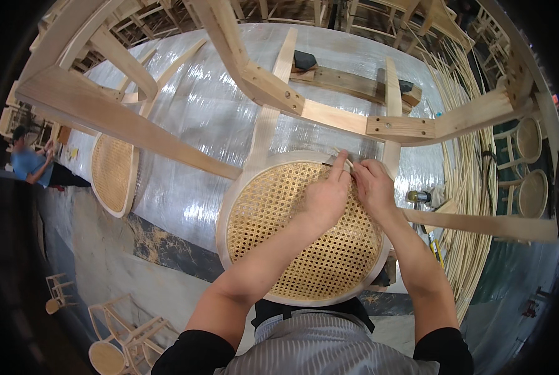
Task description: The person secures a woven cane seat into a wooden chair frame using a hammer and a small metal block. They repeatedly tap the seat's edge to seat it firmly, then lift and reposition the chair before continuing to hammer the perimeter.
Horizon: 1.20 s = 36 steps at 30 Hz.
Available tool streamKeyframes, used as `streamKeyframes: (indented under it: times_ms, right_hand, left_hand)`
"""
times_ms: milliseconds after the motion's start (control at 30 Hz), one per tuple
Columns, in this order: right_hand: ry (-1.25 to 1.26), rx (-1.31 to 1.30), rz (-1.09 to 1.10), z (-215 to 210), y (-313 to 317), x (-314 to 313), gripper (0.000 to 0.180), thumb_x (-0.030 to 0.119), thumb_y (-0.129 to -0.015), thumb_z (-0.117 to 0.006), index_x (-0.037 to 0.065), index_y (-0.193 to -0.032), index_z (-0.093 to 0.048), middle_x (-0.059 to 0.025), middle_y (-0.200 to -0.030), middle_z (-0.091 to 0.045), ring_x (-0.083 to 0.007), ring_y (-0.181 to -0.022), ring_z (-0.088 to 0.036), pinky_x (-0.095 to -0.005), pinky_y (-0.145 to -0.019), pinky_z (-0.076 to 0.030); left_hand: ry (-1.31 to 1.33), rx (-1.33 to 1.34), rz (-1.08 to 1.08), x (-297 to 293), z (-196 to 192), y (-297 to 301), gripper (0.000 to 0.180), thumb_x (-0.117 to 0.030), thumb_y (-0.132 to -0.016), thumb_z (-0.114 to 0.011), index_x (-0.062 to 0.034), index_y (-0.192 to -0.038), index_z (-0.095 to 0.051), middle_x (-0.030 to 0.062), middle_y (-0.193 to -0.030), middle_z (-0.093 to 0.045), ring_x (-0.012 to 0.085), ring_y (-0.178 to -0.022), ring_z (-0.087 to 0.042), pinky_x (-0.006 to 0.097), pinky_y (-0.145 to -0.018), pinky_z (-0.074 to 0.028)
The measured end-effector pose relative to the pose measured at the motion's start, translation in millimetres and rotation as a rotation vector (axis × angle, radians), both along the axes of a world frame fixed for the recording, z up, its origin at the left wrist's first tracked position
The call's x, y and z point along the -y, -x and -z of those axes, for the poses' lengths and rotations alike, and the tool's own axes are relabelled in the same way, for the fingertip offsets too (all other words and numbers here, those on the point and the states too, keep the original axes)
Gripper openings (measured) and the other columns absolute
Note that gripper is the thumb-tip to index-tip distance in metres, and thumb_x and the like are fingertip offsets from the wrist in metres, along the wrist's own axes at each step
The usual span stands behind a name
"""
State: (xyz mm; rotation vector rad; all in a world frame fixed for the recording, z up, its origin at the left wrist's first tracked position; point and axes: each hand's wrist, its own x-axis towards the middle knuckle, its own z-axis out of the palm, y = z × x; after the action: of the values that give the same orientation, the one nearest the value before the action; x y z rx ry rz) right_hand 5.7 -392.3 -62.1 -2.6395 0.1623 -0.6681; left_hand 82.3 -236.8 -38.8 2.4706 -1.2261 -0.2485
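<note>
A round panel of woven cane (292,237) in a pale wooden rim (224,215) lies before me, part of a chair frame. My left hand (329,194) is at the panel's far edge, index finger stretched along the rim and the other fingers curled. Close beside it, my right hand (374,184) has its fingers pinched together. A thin pale strip (349,164) shows between the two hands; its ends are hidden by the fingers. By the left fingertips a small dark thin piece (326,164) rests at the rim.
Wooden chair legs and a bent rail (336,116) arch over the plastic-covered table (198,106). Long cane strips (464,156) hang at the right, near a small dark bottle (419,196) and a yellow-handled cutter (436,248). Another cane panel (113,172) stands left; a person (33,164) is beyond.
</note>
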Motion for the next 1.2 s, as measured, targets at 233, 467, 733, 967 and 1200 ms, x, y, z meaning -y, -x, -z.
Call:
streamKeyframes:
  times_ms: [233, 467, 733, 967, 1200]
  right_hand:
    - [0.055, -0.046, 0.003, 9, 3, 0, 0.019, 0.002, -0.091, -0.073, 0.005, -0.109, -0.070, -0.0113, -0.103, -0.065, -0.0338, -0.094, -0.066, -0.0439, -0.078, -0.057]
    - [0.011, -0.036, -0.080, 3, 4, 3, 0.025, -0.004, -0.086, -0.074, 0.005, -0.109, -0.071, -0.0096, -0.100, -0.065, -0.0320, -0.091, -0.066, -0.0425, -0.075, -0.057]
    - [-0.009, -0.021, -0.101, 0, 0, 3, 0.027, -0.005, -0.082, -0.074, 0.004, -0.106, -0.073, -0.0088, -0.097, -0.066, -0.0316, -0.089, -0.066, -0.0417, -0.074, -0.057]
    - [-0.054, -0.010, -0.191, 4, -3, 6, 0.028, -0.007, -0.079, -0.072, 0.002, -0.107, -0.072, -0.0095, -0.096, -0.066, -0.0316, -0.088, -0.064, -0.0414, -0.073, -0.055]
    - [-0.226, -0.066, -0.177, -9, 2, 14, 0.042, -0.014, -0.085, -0.063, 0.003, -0.122, -0.073, -0.0128, -0.104, -0.070, -0.0328, -0.097, -0.068, -0.0378, -0.083, -0.058]
  left_hand:
    - [0.124, -0.082, -0.108, -6, 12, 19, 0.022, -0.006, -0.088, -0.063, -0.0001, -0.109, -0.058, 0.0173, -0.169, -0.040, 0.0335, -0.064, -0.072, 0.048, -0.058, -0.060]
    - [0.077, -0.204, -0.141, -13, 13, 26, 0.022, -0.007, -0.090, -0.063, -0.0018, -0.110, -0.057, 0.0162, -0.172, -0.035, 0.0361, -0.062, -0.071, 0.052, -0.056, -0.057]
    - [0.027, -0.252, -0.136, -14, 8, 26, 0.023, -0.010, -0.092, -0.064, -0.0010, -0.112, -0.057, 0.0175, -0.174, -0.029, 0.0366, -0.061, -0.070, 0.053, -0.056, -0.056]
    - [-0.070, -0.268, -0.142, -15, 6, 24, 0.022, -0.008, -0.091, -0.063, -0.0007, -0.111, -0.055, 0.0196, -0.176, -0.026, 0.0371, -0.064, -0.072, 0.054, -0.058, -0.057]
    - [-0.168, -0.268, -0.069, -16, -6, 12, 0.023, -0.005, -0.092, -0.056, -0.0019, -0.114, -0.054, 0.0160, -0.176, -0.029, 0.0388, -0.066, -0.072, 0.055, -0.062, -0.057]
